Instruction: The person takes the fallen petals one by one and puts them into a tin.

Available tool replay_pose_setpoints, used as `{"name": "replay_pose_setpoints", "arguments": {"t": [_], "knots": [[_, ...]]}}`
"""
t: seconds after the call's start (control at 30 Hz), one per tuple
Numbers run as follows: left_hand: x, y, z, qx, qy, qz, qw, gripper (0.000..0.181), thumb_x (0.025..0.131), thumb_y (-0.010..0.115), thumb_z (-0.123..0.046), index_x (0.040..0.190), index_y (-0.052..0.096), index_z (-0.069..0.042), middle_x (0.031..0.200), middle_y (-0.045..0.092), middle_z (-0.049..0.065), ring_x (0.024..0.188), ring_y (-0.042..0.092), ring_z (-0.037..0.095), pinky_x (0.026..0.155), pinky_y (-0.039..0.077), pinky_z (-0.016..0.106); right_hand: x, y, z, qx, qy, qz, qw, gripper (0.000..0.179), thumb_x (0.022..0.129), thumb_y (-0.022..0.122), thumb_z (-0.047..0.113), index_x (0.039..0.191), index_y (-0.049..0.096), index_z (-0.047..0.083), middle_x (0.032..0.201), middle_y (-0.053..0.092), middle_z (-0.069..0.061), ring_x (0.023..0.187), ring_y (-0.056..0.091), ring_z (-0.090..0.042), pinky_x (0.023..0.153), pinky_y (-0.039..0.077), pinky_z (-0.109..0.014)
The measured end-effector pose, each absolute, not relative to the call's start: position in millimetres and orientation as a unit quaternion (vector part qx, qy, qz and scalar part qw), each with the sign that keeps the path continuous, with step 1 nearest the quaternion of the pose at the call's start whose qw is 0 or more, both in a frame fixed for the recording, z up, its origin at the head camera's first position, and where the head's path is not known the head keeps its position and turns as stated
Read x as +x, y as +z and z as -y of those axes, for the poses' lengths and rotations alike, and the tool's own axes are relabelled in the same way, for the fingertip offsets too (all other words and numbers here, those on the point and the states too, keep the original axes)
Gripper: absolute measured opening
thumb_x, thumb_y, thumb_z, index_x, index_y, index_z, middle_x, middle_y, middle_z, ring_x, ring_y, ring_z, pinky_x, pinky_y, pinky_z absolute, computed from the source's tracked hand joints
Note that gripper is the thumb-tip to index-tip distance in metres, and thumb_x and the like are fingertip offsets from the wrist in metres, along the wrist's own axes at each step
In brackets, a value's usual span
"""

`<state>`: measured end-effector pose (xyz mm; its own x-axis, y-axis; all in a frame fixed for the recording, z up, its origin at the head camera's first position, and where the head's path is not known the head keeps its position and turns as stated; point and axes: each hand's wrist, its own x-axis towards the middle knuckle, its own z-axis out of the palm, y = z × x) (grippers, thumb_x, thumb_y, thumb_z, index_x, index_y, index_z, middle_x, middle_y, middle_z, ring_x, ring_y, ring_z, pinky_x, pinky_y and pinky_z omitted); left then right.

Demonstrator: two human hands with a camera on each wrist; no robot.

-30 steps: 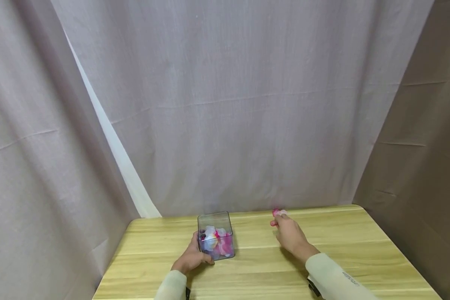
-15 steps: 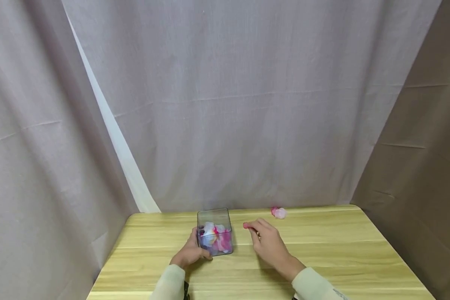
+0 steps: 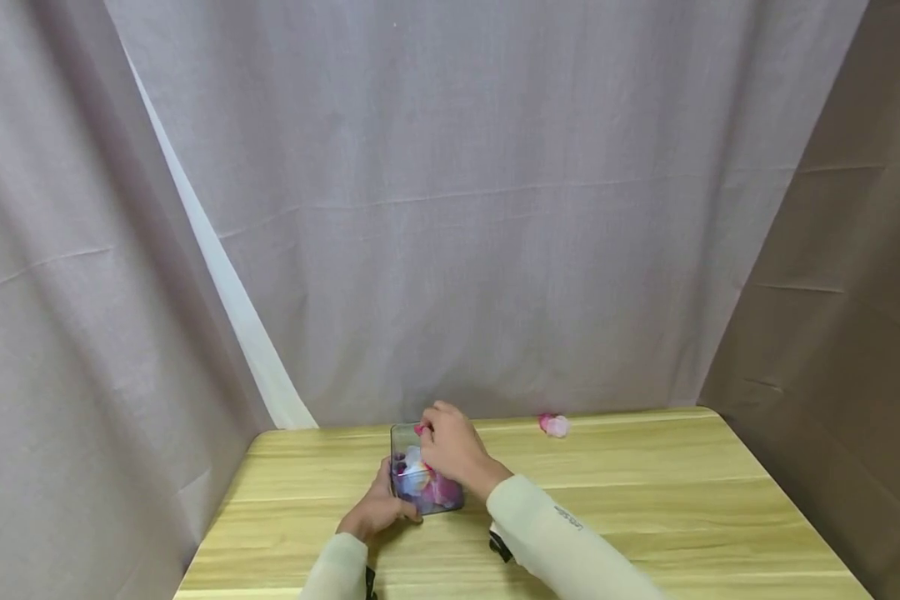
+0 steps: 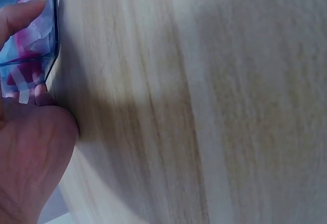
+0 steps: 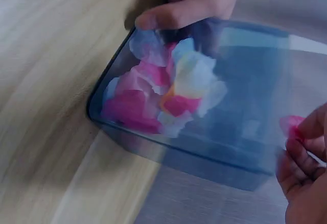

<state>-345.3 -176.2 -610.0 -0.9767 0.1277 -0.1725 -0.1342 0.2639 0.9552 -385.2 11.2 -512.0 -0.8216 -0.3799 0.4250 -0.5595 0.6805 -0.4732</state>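
Note:
A see-through bluish plastic box [image 3: 403, 435] stands tilted on the table, its open mouth toward me. Inside lie several petal-like cloth pieces [image 5: 135, 111] in pink, white, pale blue and a touch of orange. My left hand [image 3: 378, 507] grips the box from its left side, the thumb along the near edge; part of that thumb [image 5: 173, 15] shows in the right wrist view. Above the far part of the box, my right hand [image 3: 452, 443] pinches a small bright pink petal [image 5: 291, 125] between thumb and fingers. The right hand covers part of the box in the head view.
Toward the back edge of the wooden table [image 3: 645, 500], right of the box, lies a small clump of pink and pale pink petals [image 3: 553, 425]. A grey curtain [image 3: 495, 250] hangs right behind the table, with more cloth at both sides.
My right hand has lifted a pink petal from the clump at the back right and carried it left to above the box. The left hand keeps holding the box in place.

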Motion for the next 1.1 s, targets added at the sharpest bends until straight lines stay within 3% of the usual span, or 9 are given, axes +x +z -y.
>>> {"name": "replay_pose_setpoints", "arguments": {"t": [0.1,0.37,0.53,0.6,0.67,0.73,0.9,1.03,1.1], "knots": [[-347,-610,175,-0.001,0.593,-0.797,0.112,0.12,0.061,0.084,0.003,0.162,0.021,-0.01,0.155,0.045,0.021,0.135,0.049,0.035,0.123,0.033,0.061,-392,-519,-2,0.255,0.297,0.912,0.12,0.013,0.093,0.06,0.015,0.083,0.068,0.015,0.094,0.065,0.0,0.083,0.062,-0.017,0.073,0.055,-0.03],[-351,-608,167,0.004,0.582,-0.805,0.115,0.121,0.063,0.085,-0.001,0.164,0.02,-0.012,0.154,0.047,0.02,0.131,0.052,0.032,0.119,0.038,0.053,-398,-530,-4,0.228,0.304,0.92,0.093,0.024,0.085,0.061,0.014,0.065,0.049,0.02,0.121,0.077,-0.013,0.126,0.07,-0.035,0.092,0.06,-0.042],[-351,-609,162,0.008,0.581,-0.806,0.114,0.119,0.063,0.084,0.0,0.163,0.021,-0.012,0.149,0.053,0.019,0.127,0.056,0.029,0.116,0.04,0.05,-400,-530,-7,0.23,0.277,0.928,0.098,0.027,0.083,0.062,0.015,0.062,0.046,0.02,0.084,0.066,-0.002,0.078,0.063,-0.018,0.067,0.053,-0.03],[-350,-609,162,0.01,0.583,-0.804,0.115,0.118,0.063,0.084,0.0,0.163,0.022,-0.012,0.148,0.054,0.018,0.125,0.057,0.028,0.115,0.041,0.047,-401,-532,-7,0.228,0.27,0.93,0.101,0.028,0.085,0.063,0.017,0.062,0.049,0.02,0.083,0.065,-0.001,0.075,0.061,-0.016,0.065,0.051,-0.029],[-349,-608,163,0.01,0.584,-0.804,0.117,0.118,0.063,0.085,0.0,0.162,0.022,-0.013,0.147,0.055,0.017,0.125,0.057,0.027,0.113,0.042,0.044,-401,-533,-5,0.227,0.266,0.932,0.099,0.028,0.088,0.063,0.019,0.062,0.053,0.019,0.094,0.076,-0.004,0.097,0.073,-0.023,0.083,0.062,-0.036],[-349,-608,165,0.008,0.581,-0.806,0.116,0.118,0.062,0.085,0.0,0.162,0.023,-0.013,0.146,0.055,0.017,0.125,0.057,0.027,0.112,0.042,0.042,-401,-534,-3,0.226,0.262,0.934,0.094,0.03,0.091,0.062,0.021,0.062,0.057,0.018,0.107,0.081,-0.006,0.121,0.073,-0.027,0.103,0.061,-0.042],[-346,-607,172,0.002,0.579,-0.808,0.109,0.116,0.061,0.083,0.002,0.16,0.023,-0.012,0.146,0.054,0.018,0.125,0.056,0.028,0.108,0.042,0.036,-399,-532,6,0.223,0.25,0.94,0.072,0.024,0.093,0.058,0.021,0.08,0.075,0.012,0.125,0.079,-0.008,0.135,0.067,-0.029,0.114,0.055,-0.044],[-344,-607,175,-0.003,0.583,-0.806,0.105,0.114,0.061,0.083,0.003,0.159,0.024,-0.011,0.144,0.055,0.019,0.123,0.057,0.028,0.104,0.042,0.033,-398,-532,11,0.219,0.24,0.944,0.057,0.03,0.094,0.056,0.022,0.102,0.082,0.009,0.138,0.074,-0.011,0.134,0.067,-0.032,0.114,0.056,-0.044],[-343,-608,176,-0.002,0.583,-0.806,0.104,0.114,0.062,0.083,0.003,0.159,0.024,-0.01,0.145,0.055,0.019,0.123,0.057,0.028,0.104,0.042,0.032,-398,-534,13,0.219,0.231,0.946,0.06,0.029,0.093,0.056,0.022,0.1,0.082,0.01,0.132,0.076,-0.01,0.126,0.07,-0.03,0.109,0.058,-0.043]]}}
